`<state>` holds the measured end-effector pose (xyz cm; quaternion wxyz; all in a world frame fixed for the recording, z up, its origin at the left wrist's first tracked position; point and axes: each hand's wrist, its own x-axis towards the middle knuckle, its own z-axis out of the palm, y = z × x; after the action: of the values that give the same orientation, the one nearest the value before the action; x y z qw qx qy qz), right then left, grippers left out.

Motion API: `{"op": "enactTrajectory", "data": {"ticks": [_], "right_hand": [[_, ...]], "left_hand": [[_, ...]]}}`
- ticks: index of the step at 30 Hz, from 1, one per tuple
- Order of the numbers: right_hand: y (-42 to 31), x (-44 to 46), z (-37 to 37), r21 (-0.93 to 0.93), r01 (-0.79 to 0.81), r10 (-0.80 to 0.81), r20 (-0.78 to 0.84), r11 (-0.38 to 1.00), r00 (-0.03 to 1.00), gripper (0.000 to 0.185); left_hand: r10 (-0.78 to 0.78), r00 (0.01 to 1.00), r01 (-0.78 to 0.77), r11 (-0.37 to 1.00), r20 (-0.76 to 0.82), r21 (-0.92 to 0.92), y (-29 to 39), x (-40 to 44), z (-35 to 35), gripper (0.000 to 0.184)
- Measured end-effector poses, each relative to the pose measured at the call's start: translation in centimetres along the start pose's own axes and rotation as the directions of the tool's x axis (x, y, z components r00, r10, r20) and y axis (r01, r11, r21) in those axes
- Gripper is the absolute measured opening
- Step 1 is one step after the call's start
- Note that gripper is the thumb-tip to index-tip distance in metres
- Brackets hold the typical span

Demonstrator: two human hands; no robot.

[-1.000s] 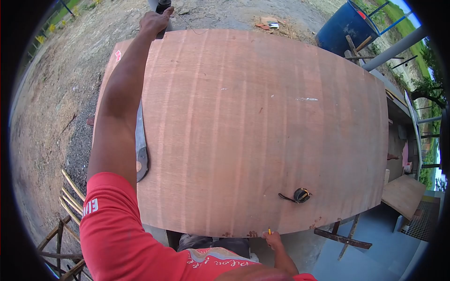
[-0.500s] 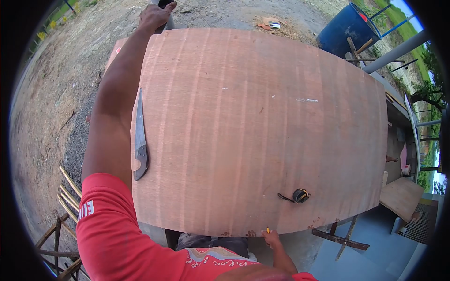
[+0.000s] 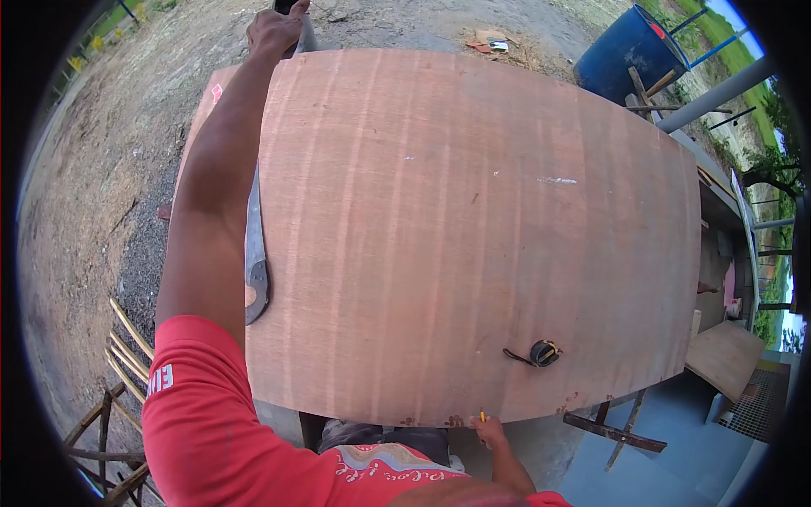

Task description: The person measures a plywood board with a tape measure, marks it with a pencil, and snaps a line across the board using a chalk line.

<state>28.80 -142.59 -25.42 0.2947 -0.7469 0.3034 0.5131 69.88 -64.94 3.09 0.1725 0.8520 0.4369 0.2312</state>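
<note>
A large plywood sheet (image 3: 405, 237) lies flat in front of me. My left hand (image 3: 274, 34) reaches past its far left edge, fingers curled at a dark thing (image 3: 288, 7) beside a grey upright post (image 3: 306, 39); what the fingers hold is partly cut off by the view. At the near edge of the sheet, my right hand (image 3: 488, 432) is closed on a yellow pencil (image 3: 482, 416). A handsaw (image 3: 256, 245) rests on the left part of the sheet, partly covered by my left arm. The black tape measure (image 3: 543, 353) lies near the front right.
Beyond the far right corner stands a blue barrel (image 3: 629, 51) with wooden sticks beside it. Wooden trestle parts (image 3: 615, 433) stick out below the near right edge. Light wooden strips (image 3: 127, 355) lie at the left. A smaller board (image 3: 725, 355) is at the right.
My view and left arm have shifted slightly, so the arm now covers more of the handsaw. My right hand stays at the near edge with the pencil.
</note>
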Motion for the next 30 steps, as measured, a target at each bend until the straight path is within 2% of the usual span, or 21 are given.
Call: {"op": "enactTrajectory", "data": {"ticks": [1,4,10,13,16,19,20,23,26,29,30], "right_hand": [[0.2,0.2,0.1,-0.001,-0.002,0.002,0.004,1.000,1.000,0.031],[0.3,0.5,-0.1,0.000,0.009,-0.009,0.011,1.000,1.000,0.032],[0.6,1.0,0.0,-0.049,0.010,-0.011,-0.010,0.999,1.000,0.033],[1.2,1.8,0.0,-0.047,-0.004,0.003,-0.015,0.999,1.000,0.035],[0.8,1.5,0.1,-0.057,0.000,0.000,-0.005,0.998,1.000,0.033],[0.1,0.8,0.1,-0.034,-0.012,0.012,0.001,0.999,1.000,0.032],[0.1,0.7,0.1,-0.018,-0.019,0.019,0.003,1.000,1.000,0.032],[0.0,0.8,0.0,-0.051,0.009,-0.009,-0.002,0.999,1.000,0.032],[1.2,2.2,0.1,-0.047,0.013,-0.012,0.019,0.999,1.000,0.032],[-0.7,0.5,0.0,-0.016,0.032,-0.031,0.039,0.999,0.999,0.033],[-0.7,0.6,0.0,-0.029,0.028,-0.027,0.039,0.999,0.999,0.033]], "left_hand": [[-0.026,1.000,0.027,0.999,0.013,-0.036,0.1,-0.3,-0.3,0.087],[0.036,0.999,-0.035,0.998,-0.010,0.045,-0.2,0.2,0.0,0.087],[0.030,0.999,-0.029,0.999,-0.024,0.031,-0.4,0.3,-0.3,0.086],[-0.042,0.999,0.043,0.998,0.027,-0.056,-0.6,0.5,-0.8,0.087],[0.005,0.999,-0.005,1.000,-0.037,-0.002,-1.4,1.1,-0.7,0.086],[-0.057,0.980,0.018,0.980,-0.189,-0.198,0.5,-1.8,-2.4,0.058],[-0.093,0.990,0.067,0.970,-0.104,-0.234,1.7,-3.3,-4.0,0.062],[-0.128,0.992,0.126,0.954,0.013,-0.271,2.6,-4.6,-5.8,0.063],[-0.086,0.994,0.068,0.966,-0.062,-0.248,1.7,-3.8,-5.3,0.064],[-0.026,1.000,0.026,1.000,0.001,0.005,-2.0,1.2,-3.6,0.087],[-0.008,1.000,0.008,1.000,0.020,0.020,-2.3,1.0,-3.3,0.087]]}}
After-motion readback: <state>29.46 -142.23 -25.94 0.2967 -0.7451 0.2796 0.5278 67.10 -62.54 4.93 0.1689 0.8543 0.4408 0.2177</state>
